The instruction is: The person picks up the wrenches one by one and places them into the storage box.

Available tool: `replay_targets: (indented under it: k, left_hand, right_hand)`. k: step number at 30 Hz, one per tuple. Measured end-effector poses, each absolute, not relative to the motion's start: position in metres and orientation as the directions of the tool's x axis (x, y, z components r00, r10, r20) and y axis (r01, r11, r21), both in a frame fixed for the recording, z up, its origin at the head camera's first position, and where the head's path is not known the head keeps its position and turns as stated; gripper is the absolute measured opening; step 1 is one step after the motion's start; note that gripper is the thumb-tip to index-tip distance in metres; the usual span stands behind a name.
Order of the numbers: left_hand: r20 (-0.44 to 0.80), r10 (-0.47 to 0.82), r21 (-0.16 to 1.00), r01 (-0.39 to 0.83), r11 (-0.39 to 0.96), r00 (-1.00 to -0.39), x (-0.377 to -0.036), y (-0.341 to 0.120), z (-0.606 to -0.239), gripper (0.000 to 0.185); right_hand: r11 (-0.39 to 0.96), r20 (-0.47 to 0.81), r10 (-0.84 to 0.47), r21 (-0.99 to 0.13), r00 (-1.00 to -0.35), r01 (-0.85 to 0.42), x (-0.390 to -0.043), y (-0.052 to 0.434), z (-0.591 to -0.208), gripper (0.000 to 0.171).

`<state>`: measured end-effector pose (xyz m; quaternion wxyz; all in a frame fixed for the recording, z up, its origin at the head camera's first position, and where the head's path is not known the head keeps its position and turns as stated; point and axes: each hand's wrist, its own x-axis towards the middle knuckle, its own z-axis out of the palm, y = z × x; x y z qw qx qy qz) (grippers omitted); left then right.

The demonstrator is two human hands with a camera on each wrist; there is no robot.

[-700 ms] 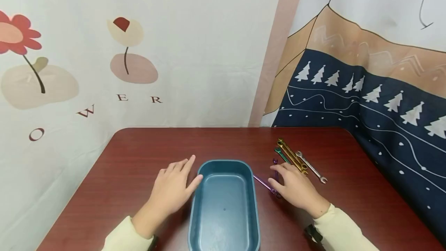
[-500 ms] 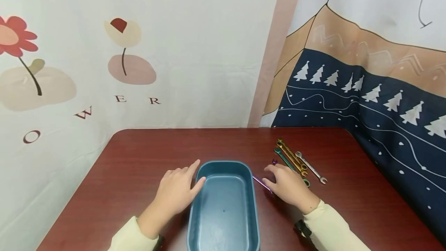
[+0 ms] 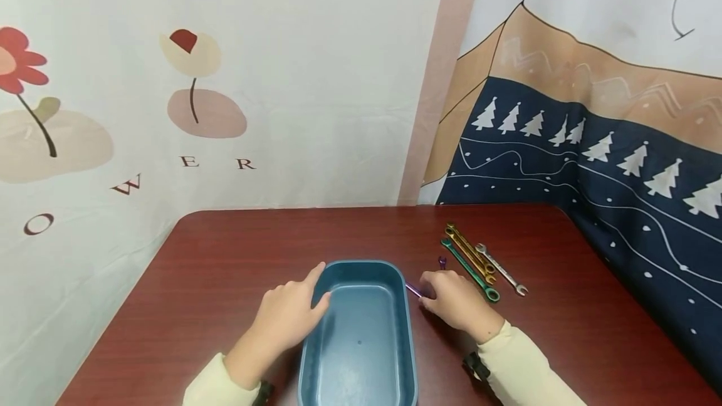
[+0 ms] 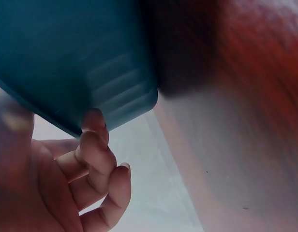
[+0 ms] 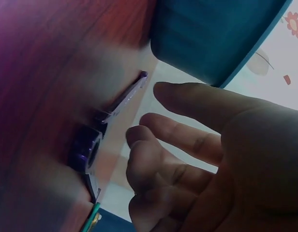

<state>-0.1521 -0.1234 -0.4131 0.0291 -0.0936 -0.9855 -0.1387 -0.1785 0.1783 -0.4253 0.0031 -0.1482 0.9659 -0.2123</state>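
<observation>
Lower right, my empty, relaxed right hand (image 3: 455,299) shifts left, uncovering green wrench (image 3: 470,271), bringing purple wrench (image 3: 413,291) seemingly within reach; lower center, my left hand (image 3: 287,311) grips blue tray (image 3: 361,312).

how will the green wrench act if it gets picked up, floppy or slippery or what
The green wrench looks like shiny metal, so probably stiff and perhaps slippery. Lying flat with wide ends, it seems unlikely to roll.
</observation>
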Motion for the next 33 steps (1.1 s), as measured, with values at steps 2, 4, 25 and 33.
replay_targets:
  k: [2, 4, 25, 33]
  left_hand:
    - [0.079, 0.182, 0.275, 0.197, 0.941, -0.980, -0.1521, -0.1230, -0.4143, 0.064]
    - [0.068, 0.184, 0.279, 0.196, 0.940, -0.981, -0.1522, -0.1233, -0.4141, 0.064]
    - [0.015, 0.181, 0.352, 0.174, 0.919, -0.983, -0.1522, -0.1244, -0.4109, 0.065]
    - [0.029, 0.180, 0.334, 0.179, 0.925, -0.983, -0.1532, -0.1266, -0.4111, 0.064]
  right_hand:
    - [0.867, 0.061, -0.292, -0.405, -0.954, -0.291, -0.1784, 0.1796, -0.4270, 0.012]
    - [0.868, 0.059, -0.289, -0.406, -0.956, -0.288, -0.1790, 0.1802, -0.4273, 0.011]
    - [0.875, 0.038, -0.278, -0.403, -0.960, -0.269, -0.1785, 0.1823, -0.4299, 0.014]
    - [0.884, 0.003, -0.284, -0.386, -0.959, -0.263, -0.1806, 0.1842, -0.4276, 0.026]
